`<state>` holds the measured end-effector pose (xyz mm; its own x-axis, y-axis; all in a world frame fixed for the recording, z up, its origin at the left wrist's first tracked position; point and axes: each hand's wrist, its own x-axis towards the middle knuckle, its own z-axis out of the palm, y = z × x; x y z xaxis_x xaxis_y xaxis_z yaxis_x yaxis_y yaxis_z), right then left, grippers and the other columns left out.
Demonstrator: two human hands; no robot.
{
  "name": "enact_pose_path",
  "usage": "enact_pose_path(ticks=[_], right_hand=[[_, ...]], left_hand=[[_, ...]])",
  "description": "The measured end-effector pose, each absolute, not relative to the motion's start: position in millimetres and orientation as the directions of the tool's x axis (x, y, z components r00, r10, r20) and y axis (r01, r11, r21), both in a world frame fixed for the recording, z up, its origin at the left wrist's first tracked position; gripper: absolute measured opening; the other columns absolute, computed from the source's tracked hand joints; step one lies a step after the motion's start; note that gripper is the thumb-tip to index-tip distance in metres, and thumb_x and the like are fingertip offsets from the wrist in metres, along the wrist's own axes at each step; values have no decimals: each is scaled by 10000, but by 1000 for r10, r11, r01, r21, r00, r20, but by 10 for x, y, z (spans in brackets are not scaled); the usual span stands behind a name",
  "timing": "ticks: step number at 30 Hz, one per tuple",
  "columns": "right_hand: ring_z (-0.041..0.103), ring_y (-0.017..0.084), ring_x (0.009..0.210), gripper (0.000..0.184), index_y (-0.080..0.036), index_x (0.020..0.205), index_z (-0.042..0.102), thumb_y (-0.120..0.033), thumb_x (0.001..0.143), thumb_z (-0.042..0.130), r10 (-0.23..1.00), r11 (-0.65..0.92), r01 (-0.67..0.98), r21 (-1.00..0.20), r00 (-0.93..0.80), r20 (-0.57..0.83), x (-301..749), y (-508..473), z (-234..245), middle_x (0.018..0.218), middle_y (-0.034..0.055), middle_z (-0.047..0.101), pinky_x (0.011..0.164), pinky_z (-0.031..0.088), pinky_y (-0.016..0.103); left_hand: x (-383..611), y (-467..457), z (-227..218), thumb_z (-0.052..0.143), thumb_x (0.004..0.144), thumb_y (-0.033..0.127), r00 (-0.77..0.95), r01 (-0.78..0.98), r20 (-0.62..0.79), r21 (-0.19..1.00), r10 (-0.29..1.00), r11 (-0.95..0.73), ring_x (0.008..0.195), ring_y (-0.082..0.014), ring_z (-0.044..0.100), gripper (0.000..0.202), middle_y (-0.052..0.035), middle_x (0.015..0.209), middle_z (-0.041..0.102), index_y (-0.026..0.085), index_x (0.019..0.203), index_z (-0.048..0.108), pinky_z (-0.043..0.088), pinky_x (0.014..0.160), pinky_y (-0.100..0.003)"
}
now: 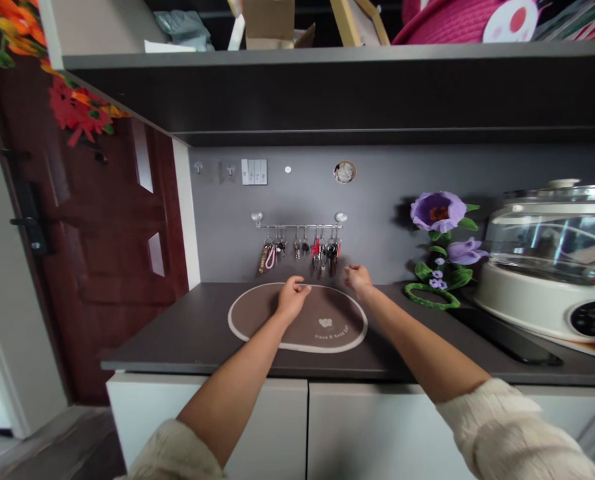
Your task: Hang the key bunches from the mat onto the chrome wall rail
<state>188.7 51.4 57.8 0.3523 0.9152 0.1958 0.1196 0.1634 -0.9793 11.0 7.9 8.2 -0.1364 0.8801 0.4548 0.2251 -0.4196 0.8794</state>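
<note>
Over the brown oval mat (257, 313) with its pale rim, my left hand (293, 298) hovers with fingers bent and a gap between thumb and fingertips; nothing shows in it. My right hand (359, 280) is above the mat's back right edge, fingers curled together, and whatever they may hold is hidden. Just behind both hands, a clear hanging rail (300, 227) is fixed to the grey wall. Several keys and key rings hang from it, among them a pink strap (271, 257), a brown patterned key fob (263, 259) and a red charm (316, 248).
A purple fabric flower (438, 212) stands on a green ring base (432, 305) to the right. Beyond it are a cream appliance with a clear cover (547, 293) and a black phone-like slab (522, 341). A shelf (337, 57) overhangs the counter (177, 333); a door (92, 267) is left.
</note>
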Motion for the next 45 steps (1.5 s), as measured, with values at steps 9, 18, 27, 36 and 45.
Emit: enact_pose_path(ticks=[9,18,27,36,45], right_hand=[[441,79,543,811,-256,1327,191,-269,643,627,845,531,10,-847,-86,528,1565,-528,568,577,-79,445,584,430,215],[445,86,589,997,-244,1338,-153,-261,678,595,756,630,79,-772,-286,588,1509,-1068,302,644,-69,468,621,435,224],[440,94,590,952,-229,1360,-67,-278,681,600,757,643,147,-751,-272,594,1476,-1171,286,643,-57,470,632,423,233],[531,153,791,740,-241,1260,369,-386,599,668,838,541,269,-797,-92,538,1834,-403,446,901,29,558,802,436,339],[423,254,1116,995,-166,1288,256,-448,461,731,862,386,219,-896,260,435,2006,784,628,1242,154,410,918,367,372]], left_hand=[[-272,-750,446,605,655,183,131,157,596,777,792,-610,554,-45,417,963,82,617,446,246,1353,-54,361,632,-188],[-687,-1255,263,573,678,182,217,330,596,701,773,-633,575,-54,422,999,76,651,460,210,1321,-192,379,654,-201],[-741,-1285,177,583,667,178,239,276,561,743,792,-610,560,-46,427,1017,78,647,454,221,1318,-198,384,613,-183],[-961,-532,307,657,601,356,18,449,548,743,836,-497,897,-144,510,927,-46,986,556,214,1353,133,374,833,-286],[-947,691,547,730,462,448,-315,546,497,792,809,-274,1196,-300,326,938,-195,1275,362,115,1239,323,258,974,-394]])
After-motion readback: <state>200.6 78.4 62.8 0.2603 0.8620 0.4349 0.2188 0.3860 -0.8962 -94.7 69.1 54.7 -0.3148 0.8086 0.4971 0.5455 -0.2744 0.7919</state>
